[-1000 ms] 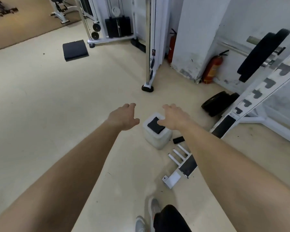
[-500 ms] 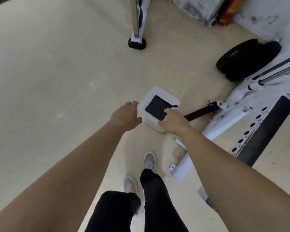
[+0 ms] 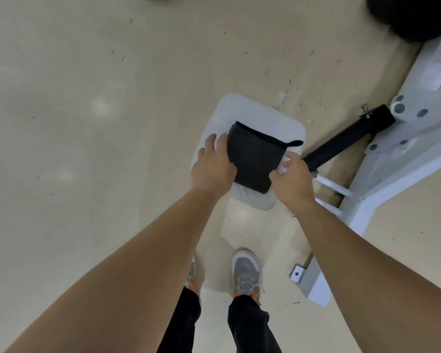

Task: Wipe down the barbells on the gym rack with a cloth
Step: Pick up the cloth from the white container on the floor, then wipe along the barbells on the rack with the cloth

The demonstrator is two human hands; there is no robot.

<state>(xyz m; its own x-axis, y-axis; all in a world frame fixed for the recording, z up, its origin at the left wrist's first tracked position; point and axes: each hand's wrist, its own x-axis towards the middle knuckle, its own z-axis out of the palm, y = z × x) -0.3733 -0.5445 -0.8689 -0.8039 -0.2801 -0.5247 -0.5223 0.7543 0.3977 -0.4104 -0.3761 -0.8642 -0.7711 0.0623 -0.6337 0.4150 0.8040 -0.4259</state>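
Our left hand lies flat, its fingers straight against the left edge of the folded black cloth. Our right hand curls at its right edge, thumb on the fabric; we cannot tell whether it grips. The cloth sits on a white tub on the floor, beside the white rack frame.

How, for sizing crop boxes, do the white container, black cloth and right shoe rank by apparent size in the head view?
1. white container: largest, though partly covered.
2. black cloth: lying on it.
3. right shoe: smallest, but it sits farther from the camera, so its true size is unsure.
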